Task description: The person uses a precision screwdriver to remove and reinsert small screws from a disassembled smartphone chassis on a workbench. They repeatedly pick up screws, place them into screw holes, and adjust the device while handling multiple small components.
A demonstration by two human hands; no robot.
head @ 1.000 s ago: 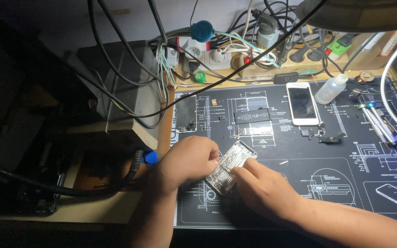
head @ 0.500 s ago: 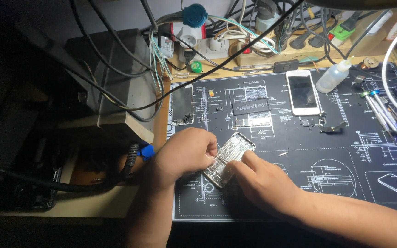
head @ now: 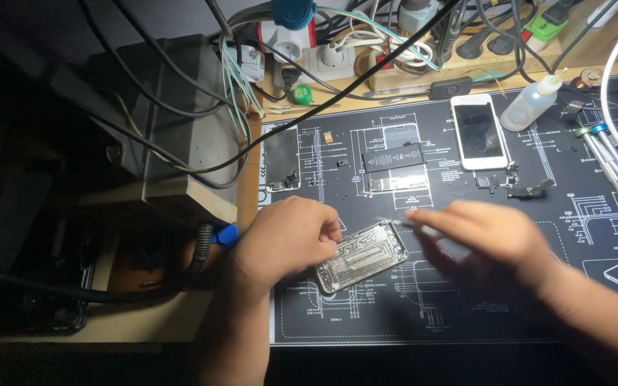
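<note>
A dark repair mat (head: 466, 300) printed with white diagrams covers most of the table (head: 180, 322), apparently to keep small parts sorted and in sight. To its left stands one grey metal box (head: 173, 121) draped with cables; a power strip (head: 323, 57) runs along the back edge. On the mat, the person's left hand (head: 284, 239) is closed over the near-left corner of one opened phone chassis (head: 361, 256), fingers curled on its edge, likely to pin it flat; the chassis lies tilted at the mat's centre-left, inner side up. The right hand (head: 491, 229) is blurred, just right of the chassis and apart from it, fingers drawn together around what looks like a thin metal tool (head: 395, 222) pointing at the chassis's top corner; the exact grip cannot be made out. Farther back lie one white phone (head: 478, 131) face up, one black battery (head: 393, 156), one dark screen panel (head: 282, 159) and one clear squeeze bottle (head: 531, 106). At least two screwdrivers (head: 609, 161) rest by the right edge, and small loose parts sit beside the white phone.
</note>
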